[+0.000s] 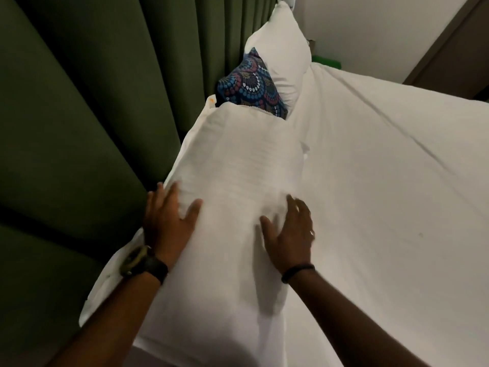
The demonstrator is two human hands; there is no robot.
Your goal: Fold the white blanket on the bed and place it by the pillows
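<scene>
The folded white blanket (238,165) lies as a long stack along the left edge of the bed (383,168), beside the green curtain (79,115). Its far end touches and partly covers the patterned blue cushion (254,80). A white pillow (280,43) stands behind that cushion, leaning toward the wall (370,27).

The left hand (169,221) rests flat on the left side of the blanket, fingers straight and spread, thumb pointing inward. It grasps nothing. A dark wristwatch (140,263) sits on the left wrist.

The right hand (288,231) rests on the right side of the blanket, close to the blanket's edge where it meets the bed sheet. Its fingers are extended and slightly blurred; it holds nothing. A ring (312,232) shows on one finger, and a dark band (297,272) circles the right wrist.

The two hands lie near each other with a strip of blanket between them. Both forearms enter from the bottom of the view. A dark door frame (449,43) occupies the upper right corner.
</scene>
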